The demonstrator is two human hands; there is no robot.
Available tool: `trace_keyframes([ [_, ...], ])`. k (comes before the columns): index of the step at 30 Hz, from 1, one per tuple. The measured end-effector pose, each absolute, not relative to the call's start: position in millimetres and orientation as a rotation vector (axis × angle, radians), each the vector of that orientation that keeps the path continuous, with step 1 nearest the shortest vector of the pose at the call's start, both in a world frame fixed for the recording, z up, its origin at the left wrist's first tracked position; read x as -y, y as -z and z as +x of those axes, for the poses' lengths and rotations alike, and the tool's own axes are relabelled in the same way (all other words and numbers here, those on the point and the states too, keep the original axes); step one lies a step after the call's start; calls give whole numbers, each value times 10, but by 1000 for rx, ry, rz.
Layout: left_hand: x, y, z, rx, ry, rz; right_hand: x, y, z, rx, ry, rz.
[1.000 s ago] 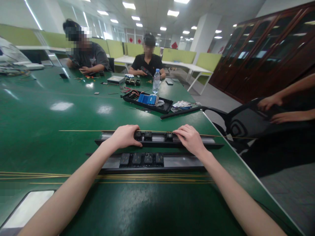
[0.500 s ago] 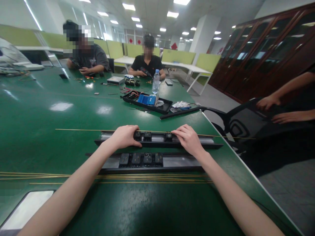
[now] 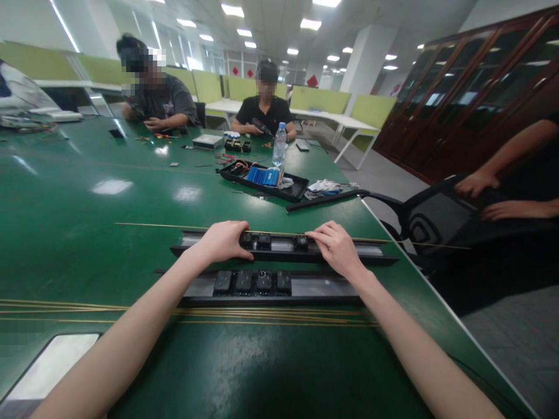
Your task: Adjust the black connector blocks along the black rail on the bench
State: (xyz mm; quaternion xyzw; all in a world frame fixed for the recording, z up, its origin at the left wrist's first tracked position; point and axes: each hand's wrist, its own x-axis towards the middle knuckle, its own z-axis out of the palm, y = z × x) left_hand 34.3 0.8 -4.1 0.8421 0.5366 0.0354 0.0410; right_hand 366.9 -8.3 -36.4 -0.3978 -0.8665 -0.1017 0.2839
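A long black channel (image 3: 279,256) with a pale inner floor lies across the table, holding a few small black blocks (image 3: 264,240). My left hand (image 3: 225,241) is closed over its left part, thumb on the near wall and fingers at the far side. A thin brass-coloured rod (image 3: 152,225) runs along the far side of the channel, past both hands, its left end raised slightly. My right hand (image 3: 334,241) pinches the rod beside the rightmost block; the fingertips partly hide the contact. Nearer me, a second black channel (image 3: 323,288) holds several black blocks (image 3: 243,281) side by side.
Several brass rods (image 3: 262,315) lie nearest me, with a phone-like device (image 3: 52,369) at lower left. Beyond are a black tray (image 3: 227,170) with a blue pack (image 3: 264,176), a water bottle (image 3: 279,145) and gloves (image 3: 323,188). A chair (image 3: 437,203) stands right; co-workers sit opposite.
The rod first slid slightly left, then to the right by a larger amount, its left end tipping up a little. Both hands keep nearly the same places. The view has shifted slightly.
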Motion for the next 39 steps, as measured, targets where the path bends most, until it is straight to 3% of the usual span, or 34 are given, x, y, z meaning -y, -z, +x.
trace_keyframes([
  [39,-3,17,337,-1634,-115,2576,82,235,3729,2327,150,-1092],
])
